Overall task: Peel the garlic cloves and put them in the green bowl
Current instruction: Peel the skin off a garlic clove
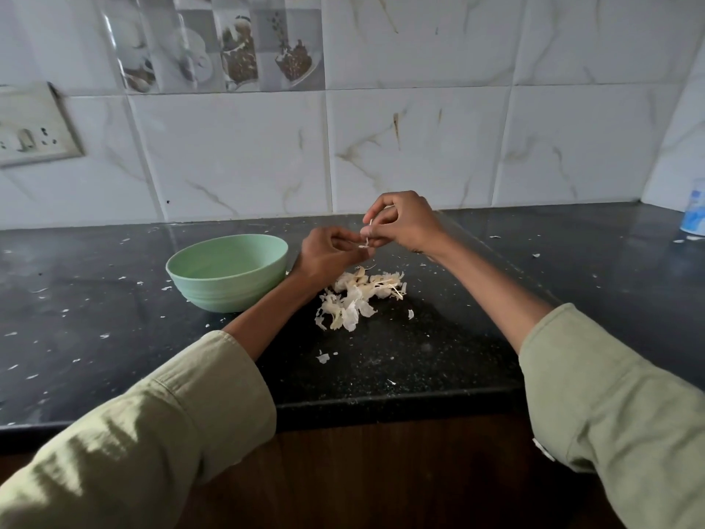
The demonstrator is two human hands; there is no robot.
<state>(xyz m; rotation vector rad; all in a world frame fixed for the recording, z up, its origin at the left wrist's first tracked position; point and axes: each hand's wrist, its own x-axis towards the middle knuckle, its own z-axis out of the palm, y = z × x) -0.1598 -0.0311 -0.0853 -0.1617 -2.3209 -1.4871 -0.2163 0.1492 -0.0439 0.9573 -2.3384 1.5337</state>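
Note:
A pale green bowl [213, 278] stands on the black counter, left of centre; its inside looks bare from here. Just right of it my left hand [328, 255] and my right hand [404, 223] meet above the counter, fingers curled, both pinching a small garlic clove [365, 242] with a strip of white skin sticking up from it. The clove is mostly hidden by my fingertips. Below the hands lies a heap of garlic skins [356, 297], with cream-coloured pieces mixed in that I cannot tell apart as cloves or skins.
Small white skin flakes [323, 357] are scattered over the black counter [438, 357]. A white and blue container [694, 213] stands at the far right by the tiled wall. A switch plate [34, 127] sits on the wall at left. The counter's front edge runs below my forearms.

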